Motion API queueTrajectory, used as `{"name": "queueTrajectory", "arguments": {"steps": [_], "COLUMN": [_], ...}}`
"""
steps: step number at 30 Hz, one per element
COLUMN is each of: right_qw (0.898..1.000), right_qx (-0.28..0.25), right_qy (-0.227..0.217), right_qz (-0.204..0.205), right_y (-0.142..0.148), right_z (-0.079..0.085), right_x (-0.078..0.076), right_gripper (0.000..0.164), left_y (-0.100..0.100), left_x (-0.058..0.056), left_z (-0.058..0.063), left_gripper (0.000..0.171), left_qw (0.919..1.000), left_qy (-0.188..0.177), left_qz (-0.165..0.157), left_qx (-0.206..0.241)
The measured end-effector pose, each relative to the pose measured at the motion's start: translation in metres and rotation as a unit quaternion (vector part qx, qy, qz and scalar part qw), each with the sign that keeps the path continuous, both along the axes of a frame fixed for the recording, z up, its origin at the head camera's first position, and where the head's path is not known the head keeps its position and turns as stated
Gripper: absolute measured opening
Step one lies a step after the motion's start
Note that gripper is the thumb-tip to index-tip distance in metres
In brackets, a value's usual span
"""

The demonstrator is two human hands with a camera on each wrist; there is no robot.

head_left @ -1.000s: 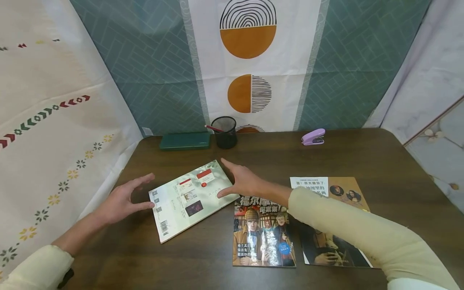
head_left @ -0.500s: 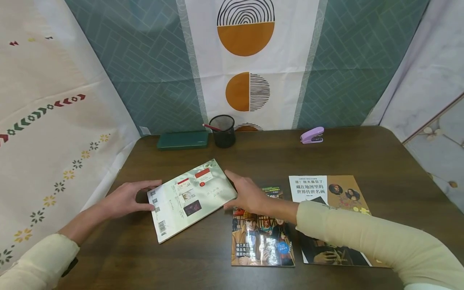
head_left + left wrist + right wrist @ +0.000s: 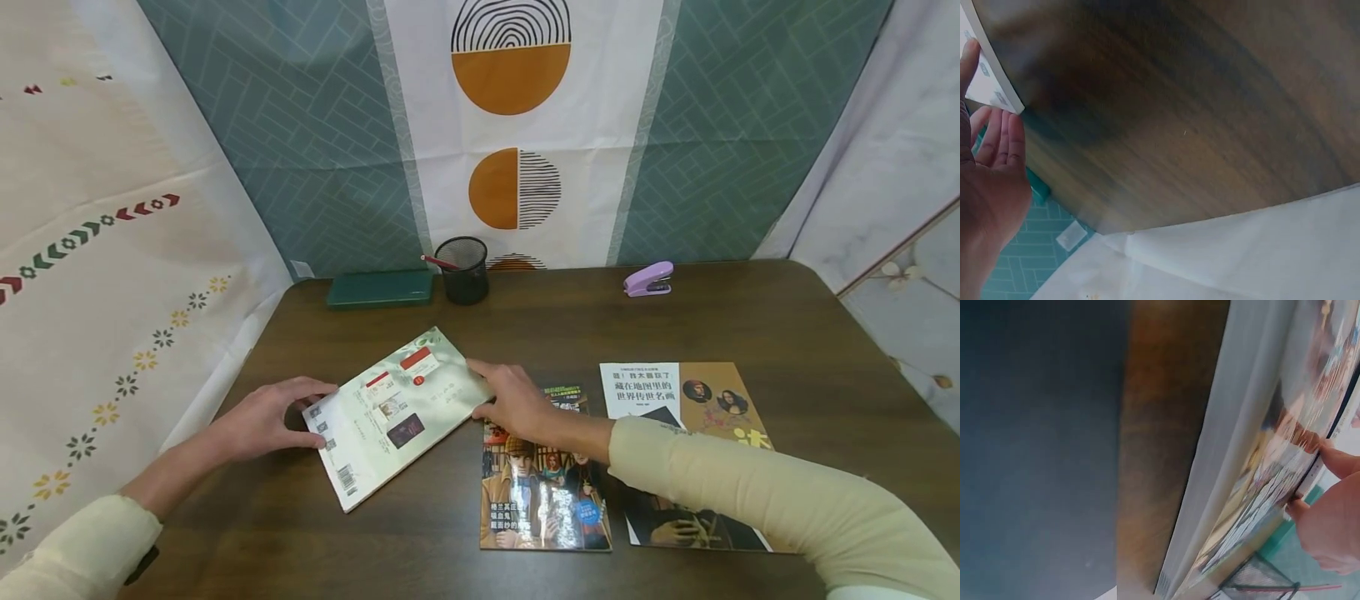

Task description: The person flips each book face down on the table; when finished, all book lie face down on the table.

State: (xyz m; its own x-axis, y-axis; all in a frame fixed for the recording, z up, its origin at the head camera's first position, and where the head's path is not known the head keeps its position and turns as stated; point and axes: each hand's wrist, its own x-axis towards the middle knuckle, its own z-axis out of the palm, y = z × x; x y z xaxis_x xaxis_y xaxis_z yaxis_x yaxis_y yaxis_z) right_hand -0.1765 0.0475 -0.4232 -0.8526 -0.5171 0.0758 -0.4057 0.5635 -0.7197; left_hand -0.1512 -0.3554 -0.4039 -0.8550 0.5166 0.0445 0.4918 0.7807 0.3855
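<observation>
A pale green and white book lies at an angle on the brown table, back cover up, with a barcode near its lower left corner. My left hand holds its left edge; in the left wrist view the thumb lies over the cover and the fingers meet the corner. My right hand pinches the opposite edge between thumb and fingers. Under the right forearm lies a book with illustrated detective figures, partly covered by that hand. The right wrist view shows its glossy cover close up.
Another book with portraits lies to the right, partly under the right sleeve. Along the back edge stand a dark green case, a black mesh pen cup with a red pencil, and a purple stapler.
Both hands have closed in on the pale book from either side and taken hold of it. The book has turned slightly counter-clockwise, its lower left corner shifting right.
</observation>
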Motion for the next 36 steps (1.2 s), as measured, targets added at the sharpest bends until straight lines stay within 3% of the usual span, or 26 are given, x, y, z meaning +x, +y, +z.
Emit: {"name": "queueTrajectory", "arguments": {"steps": [4, 10, 16, 22, 30, 36], "right_qw": [1.000, 1.000, 1.000, 1.000, 1.000, 0.999], "right_qx": [0.003, 0.011, 0.006, -0.003, 0.004, 0.019], "right_qy": [0.004, -0.002, 0.009, 0.012, -0.004, 0.011], "right_qz": [-0.003, -0.007, 0.003, 0.022, 0.022, 0.033], "right_y": [0.001, 0.002, 0.003, 0.004, -0.001, -0.001], "right_z": [-0.001, 0.001, 0.003, 0.003, 0.006, 0.005], "right_x": [-0.007, -0.012, -0.017, -0.025, -0.032, -0.038], "right_gripper": [0.071, 0.066, 0.061, 0.057, 0.056, 0.055], "left_y": [0.003, 0.008, 0.012, 0.018, 0.026, 0.027], "left_x": [0.007, 0.019, 0.025, 0.035, 0.044, 0.050], "left_z": [-0.002, 0.001, 0.002, 0.001, -0.001, -0.003], "left_gripper": [0.078, 0.100, 0.093, 0.105, 0.103, 0.105], "left_qw": [1.0000, 0.9987, 0.9978, 0.9968, 0.9968, 0.9965], "left_qy": [-0.009, -0.031, -0.025, -0.036, -0.004, 0.010], "left_qz": [0.001, -0.002, -0.015, -0.015, -0.036, -0.037], "left_qx": [-0.004, -0.039, -0.059, -0.069, -0.072, -0.074]}}
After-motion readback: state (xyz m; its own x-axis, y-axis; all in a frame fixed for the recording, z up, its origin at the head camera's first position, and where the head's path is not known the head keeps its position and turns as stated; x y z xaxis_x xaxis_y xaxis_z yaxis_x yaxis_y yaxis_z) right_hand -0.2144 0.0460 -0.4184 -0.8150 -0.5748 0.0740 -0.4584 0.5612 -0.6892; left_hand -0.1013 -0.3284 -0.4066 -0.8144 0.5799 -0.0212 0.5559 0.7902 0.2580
